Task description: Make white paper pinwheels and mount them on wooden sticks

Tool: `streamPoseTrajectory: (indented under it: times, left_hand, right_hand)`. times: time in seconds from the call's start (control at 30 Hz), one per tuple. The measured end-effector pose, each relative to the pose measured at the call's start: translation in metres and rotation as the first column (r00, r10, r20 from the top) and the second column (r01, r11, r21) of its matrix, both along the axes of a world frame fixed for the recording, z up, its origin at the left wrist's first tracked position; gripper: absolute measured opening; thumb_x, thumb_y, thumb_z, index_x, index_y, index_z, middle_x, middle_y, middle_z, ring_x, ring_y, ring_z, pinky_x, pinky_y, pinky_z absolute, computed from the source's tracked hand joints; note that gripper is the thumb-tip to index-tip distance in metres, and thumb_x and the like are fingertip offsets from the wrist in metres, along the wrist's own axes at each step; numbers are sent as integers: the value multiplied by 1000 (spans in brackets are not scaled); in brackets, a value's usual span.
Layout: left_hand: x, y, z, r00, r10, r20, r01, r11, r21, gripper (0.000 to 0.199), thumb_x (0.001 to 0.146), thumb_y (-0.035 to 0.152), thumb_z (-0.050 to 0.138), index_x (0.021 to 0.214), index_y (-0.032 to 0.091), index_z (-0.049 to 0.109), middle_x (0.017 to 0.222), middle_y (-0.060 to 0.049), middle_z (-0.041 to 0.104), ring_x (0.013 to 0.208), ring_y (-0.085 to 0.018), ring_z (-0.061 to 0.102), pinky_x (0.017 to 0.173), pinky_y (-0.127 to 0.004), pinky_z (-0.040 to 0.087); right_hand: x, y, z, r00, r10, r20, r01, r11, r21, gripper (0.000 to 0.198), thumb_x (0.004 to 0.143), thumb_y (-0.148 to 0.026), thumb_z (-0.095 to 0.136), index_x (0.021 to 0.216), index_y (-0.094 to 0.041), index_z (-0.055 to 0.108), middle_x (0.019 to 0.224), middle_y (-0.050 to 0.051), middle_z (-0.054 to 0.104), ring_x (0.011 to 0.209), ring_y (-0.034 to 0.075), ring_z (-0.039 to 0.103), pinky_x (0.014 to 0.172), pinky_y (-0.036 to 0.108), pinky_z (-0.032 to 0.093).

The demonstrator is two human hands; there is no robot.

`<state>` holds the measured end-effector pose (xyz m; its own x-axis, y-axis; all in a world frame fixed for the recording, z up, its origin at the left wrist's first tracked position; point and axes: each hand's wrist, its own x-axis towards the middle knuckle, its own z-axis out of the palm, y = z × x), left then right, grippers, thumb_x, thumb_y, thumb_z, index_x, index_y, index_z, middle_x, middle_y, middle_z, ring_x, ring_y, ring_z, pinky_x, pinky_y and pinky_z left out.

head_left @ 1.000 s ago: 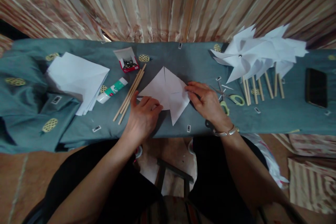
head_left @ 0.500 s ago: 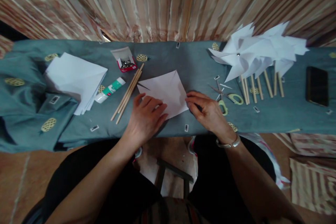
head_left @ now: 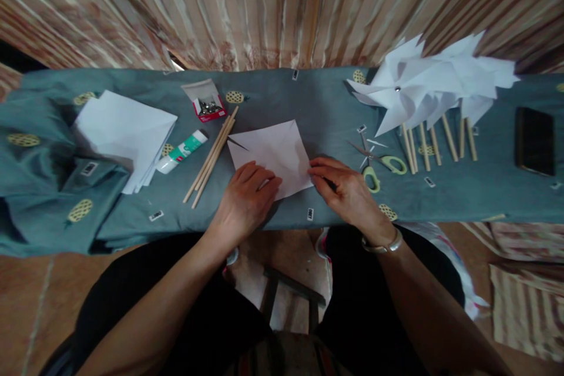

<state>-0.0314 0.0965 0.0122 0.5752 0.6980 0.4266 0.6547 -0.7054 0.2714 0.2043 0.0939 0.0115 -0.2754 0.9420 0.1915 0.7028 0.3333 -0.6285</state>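
A white square of paper (head_left: 277, 150) lies on the cloth before me, with cuts running in from its corners; a dark slit shows at the left corner. My left hand (head_left: 249, 194) rests on its lower left part, fingers laid over the sheet and nothing gripped. At the right corner, my right hand (head_left: 343, 191) pinches the paper's edge between thumb and fingers. Just right of that hand lie open scissors (head_left: 382, 163) with green handles. Several wooden sticks (head_left: 211, 158) lie left of the sheet.
A glue stick (head_left: 182, 151), an open box of metal pins (head_left: 208, 107) and a paper stack (head_left: 127, 135) sit to the left. Several paper pinwheels (head_left: 409, 85) on sticks lie at the right, with a phone (head_left: 534, 141) beyond. A striped curtain (head_left: 273, 6) hangs behind the table.
The fingers of my left hand have drawn closer together on the paper. My right hand stays at the right corner. The view has shifted slightly.
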Motion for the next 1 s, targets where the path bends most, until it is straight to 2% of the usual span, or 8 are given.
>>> streamPoseTrajectory:
  times: [0.13,0.3,0.47,0.63,0.7,0.83,0.9,1.0]
  left_hand:
    - [-7,0,2,999,4,41,-7,998,66,18,93,10,55,102,16,70,94,-7,71,92,-20,64,96,-44,55]
    - [-15,-5,6,998,30,51,-33,998,49,18,93,11,55,100,17,70,92,-6,72,88,-18,66,99,-47,53]
    - [-25,-6,8,994,63,84,-66,997,32,17,93,12,56,100,16,71,91,-6,72,88,-20,65,97,-45,54]
    - [-52,1,11,968,192,162,-189,981,-36,19,96,22,54,99,19,72,93,-8,71,90,-21,64,87,-38,55]
    - [-71,6,14,932,306,194,-294,952,-90,21,96,26,54,103,19,72,99,-8,71,95,-22,64,87,-37,54]
    - [-111,17,9,813,568,126,-550,821,-150,42,86,33,64,125,20,63,123,-11,64,116,-30,57,101,-44,47]
    - [-124,23,1,788,613,54,-596,782,-183,50,82,34,65,129,17,60,125,-13,63,117,-33,55,103,-48,45]
    - [-134,28,-9,778,627,-29,-613,749,-249,43,84,30,60,123,13,65,120,-16,66,114,-34,58,102,-50,45]
  right_hand:
    - [-1,0,0,1000,-4,-11,4,1000,14,23,94,-19,53,100,-18,75,118,11,73,111,25,70,102,45,55]
    - [-4,2,-4,999,-48,22,46,996,80,23,94,-25,55,108,-20,73,120,11,72,113,27,68,103,50,53]
    - [-13,8,-16,992,-105,75,90,980,180,39,92,-37,61,122,-14,66,130,19,66,121,35,62,103,56,51]
    - [-21,15,-17,982,-67,175,35,984,176,38,93,-32,55,122,-10,66,130,22,66,120,35,62,105,55,50]
    - [-22,16,-14,978,-68,196,33,984,178,39,93,-31,54,122,-8,66,130,23,65,120,35,62,105,54,50]
    - [-23,19,-8,979,-73,190,36,981,190,41,94,-31,52,124,-7,65,132,24,64,122,35,62,107,55,48]
    - [-25,20,-5,980,-69,187,32,980,196,42,94,-32,52,126,-7,64,133,23,64,123,35,61,108,55,47]
    - [-31,20,1,984,-55,172,21,981,194,41,94,-31,51,126,-10,64,134,22,64,124,35,61,108,56,47]
